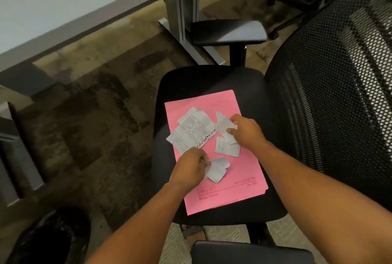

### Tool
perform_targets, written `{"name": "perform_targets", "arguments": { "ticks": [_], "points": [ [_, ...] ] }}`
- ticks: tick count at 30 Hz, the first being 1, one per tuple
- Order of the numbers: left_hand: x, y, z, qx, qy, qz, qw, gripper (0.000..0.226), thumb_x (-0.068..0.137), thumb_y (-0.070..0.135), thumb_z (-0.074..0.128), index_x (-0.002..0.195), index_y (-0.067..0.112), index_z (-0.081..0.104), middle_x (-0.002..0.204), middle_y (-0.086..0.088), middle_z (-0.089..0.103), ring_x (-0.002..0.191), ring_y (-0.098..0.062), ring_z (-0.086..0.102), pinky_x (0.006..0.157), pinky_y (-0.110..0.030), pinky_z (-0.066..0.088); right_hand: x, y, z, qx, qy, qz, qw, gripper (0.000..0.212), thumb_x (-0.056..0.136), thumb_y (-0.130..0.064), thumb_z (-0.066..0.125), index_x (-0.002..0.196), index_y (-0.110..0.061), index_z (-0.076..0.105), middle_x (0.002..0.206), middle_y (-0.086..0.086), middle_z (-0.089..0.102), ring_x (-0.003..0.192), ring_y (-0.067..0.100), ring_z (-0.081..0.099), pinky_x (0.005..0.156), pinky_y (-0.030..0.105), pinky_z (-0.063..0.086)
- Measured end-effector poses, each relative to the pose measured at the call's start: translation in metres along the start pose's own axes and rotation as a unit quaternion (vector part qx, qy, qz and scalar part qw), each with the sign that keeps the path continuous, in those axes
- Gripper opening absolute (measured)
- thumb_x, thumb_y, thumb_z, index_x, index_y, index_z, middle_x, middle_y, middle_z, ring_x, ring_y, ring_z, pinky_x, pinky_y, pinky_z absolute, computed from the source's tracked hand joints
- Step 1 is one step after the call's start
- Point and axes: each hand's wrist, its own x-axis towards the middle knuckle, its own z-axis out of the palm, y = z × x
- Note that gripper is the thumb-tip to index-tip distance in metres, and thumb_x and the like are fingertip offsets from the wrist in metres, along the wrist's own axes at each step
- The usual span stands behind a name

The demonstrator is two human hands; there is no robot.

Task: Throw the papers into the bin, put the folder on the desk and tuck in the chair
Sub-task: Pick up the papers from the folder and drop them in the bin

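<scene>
A pink folder (pixel 239 179) lies flat on the black seat of an office chair (pixel 197 81). Several torn white paper scraps rest on it; the largest printed scrap (pixel 192 130) is near its left edge. My left hand (pixel 188 168) pinches a crumpled white scrap (pixel 218 169) at the folder's lower left. My right hand (pixel 246 130) grips another white scrap (pixel 222 125) near the folder's upper right, just above a small printed piece (pixel 226 147). The black bin (pixel 53 236) stands on the floor at the lower left. The pale desk top (pixel 53 3) fills the upper left.
The chair's mesh backrest (pixel 339 73) rises on the right, with armrests at the far side (pixel 229 30) and near side (pixel 250 253). A grey desk leg (pixel 182 20) stands beyond the chair. Drawer units (pixel 12 147) sit at the left. A sandalled foot (pixel 193 232) shows under the seat.
</scene>
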Motion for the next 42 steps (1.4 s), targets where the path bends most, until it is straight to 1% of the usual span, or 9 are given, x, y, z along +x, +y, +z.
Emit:
{"name": "perform_targets", "arguments": {
  "ticks": [4, 10, 15, 19, 23, 32, 35, 37, 42],
  "points": [
    [-0.006, -0.008, -0.006, -0.077, 0.037, -0.025, 0.996, 0.010, 0.093, 0.021, 0.062, 0.083, 0.022, 0.064, 0.084, 0.009, 0.062, 0.077, -0.010, 0.058, 0.063, -0.020, 0.045, -0.003, 0.000, 0.007, -0.026, 0.012, 0.000, 1.000, 0.026, 0.094, -0.030, 0.061, 0.116, -0.015, 0.059, 0.112, 0.007, 0.066, 0.094, 0.024, 0.068, 0.065, 0.029, 0.054],
    [-0.017, -0.017, -0.019, -0.153, 0.099, -0.027, 0.983, 0.007, 0.091, 0.017, 0.068, 0.085, 0.014, 0.067, 0.080, 0.007, 0.062, 0.071, -0.007, 0.056, 0.060, -0.012, 0.041, -0.009, -0.010, 0.014, -0.025, 0.068, -0.007, 0.997, 0.021, 0.095, -0.021, 0.060, 0.111, -0.008, 0.062, 0.123, 0.005, 0.048, 0.091, 0.023, 0.062, 0.066, 0.023, 0.043],
    [-0.023, -0.024, -0.022, -0.188, 0.129, -0.040, 0.973, 0.008, 0.090, 0.016, 0.069, 0.084, 0.011, 0.068, 0.082, 0.000, 0.066, 0.071, -0.008, 0.060, 0.058, -0.010, 0.045, -0.007, -0.012, 0.014, 0.025, 0.085, 0.018, 0.996, 0.008, 0.093, -0.015, 0.060, 0.088, -0.009, 0.061, 0.099, 0.011, 0.062, 0.075, 0.020, 0.056, 0.052, 0.022, 0.037],
    [-0.032, -0.028, -0.028, -0.227, 0.141, -0.049, 0.962, 0.008, 0.089, 0.015, 0.070, 0.083, 0.010, 0.068, 0.081, -0.004, 0.068, 0.068, -0.008, 0.057, 0.059, -0.008, 0.045, -0.014, -0.011, 0.012, 0.078, 0.101, 0.043, 0.991, 0.017, 0.091, -0.013, 0.059, 0.074, -0.013, 0.055, 0.085, 0.009, 0.063, 0.069, 0.021, 0.059, 0.053, 0.028, 0.047],
    [-0.043, -0.031, -0.037, -0.253, 0.165, -0.057, 0.952, 0.009, 0.089, 0.014, 0.070, 0.083, 0.009, 0.068, 0.077, 0.000, 0.065, 0.064, -0.005, 0.054, 0.058, -0.009, 0.045, -0.026, -0.020, 0.007, 0.148, 0.136, 0.048, 0.978, 0.013, 0.092, -0.021, 0.064, 0.083, -0.012, 0.060, 0.085, 0.003, 0.062, 0.073, 0.018, 0.065, 0.065, 0.037, 0.057],
    [-0.083, -0.086, -0.086, -0.309, 0.254, -0.110, 0.910, 0.010, 0.089, 0.017, 0.070, 0.083, 0.009, 0.070, 0.075, -0.001, 0.065, 0.064, -0.006, 0.055, 0.057, -0.008, 0.045, -0.070, -0.111, 0.038, 0.191, 0.200, -0.067, 0.959, 0.015, 0.092, -0.028, 0.063, 0.085, -0.015, 0.058, 0.092, 0.000, 0.060, 0.080, 0.015, 0.055, 0.061, 0.021, 0.037],
    [-0.102, -0.129, -0.099, -0.328, 0.285, -0.142, 0.889, 0.008, 0.089, 0.018, 0.070, 0.082, 0.013, 0.069, 0.075, 0.000, 0.065, 0.068, -0.009, 0.056, 0.060, -0.016, 0.044, -0.085, -0.148, 0.067, 0.164, 0.202, -0.110, 0.959, 0.021, 0.092, -0.033, 0.064, 0.085, -0.013, 0.060, 0.092, 0.000, 0.061, 0.081, 0.013, 0.053, 0.071, 0.025, 0.035],
    [-0.119, -0.161, -0.107, -0.339, 0.308, -0.163, 0.874, 0.008, 0.089, 0.018, 0.070, 0.082, 0.014, 0.069, 0.076, 0.000, 0.066, 0.069, -0.010, 0.056, 0.063, -0.020, 0.044, -0.095, -0.174, 0.092, 0.145, 0.181, -0.140, 0.963, 0.024, 0.092, -0.035, 0.063, 0.087, -0.012, 0.063, 0.091, -0.002, 0.060, 0.081, 0.013, 0.052, 0.071, 0.025, 0.035],
    [-0.163, -0.242, -0.120, -0.345, 0.363, -0.227, 0.835, 0.010, 0.091, 0.017, 0.067, 0.087, 0.008, 0.069, 0.077, -0.003, 0.065, 0.068, -0.012, 0.056, 0.059, -0.022, 0.043, -0.122, -0.228, 0.162, 0.104, 0.104, -0.213, 0.966, 0.022, 0.092, -0.038, 0.063, 0.080, -0.020, 0.058, 0.089, -0.004, 0.057, 0.076, 0.011, 0.054, 0.055, 0.016, 0.029]
  ]
}}
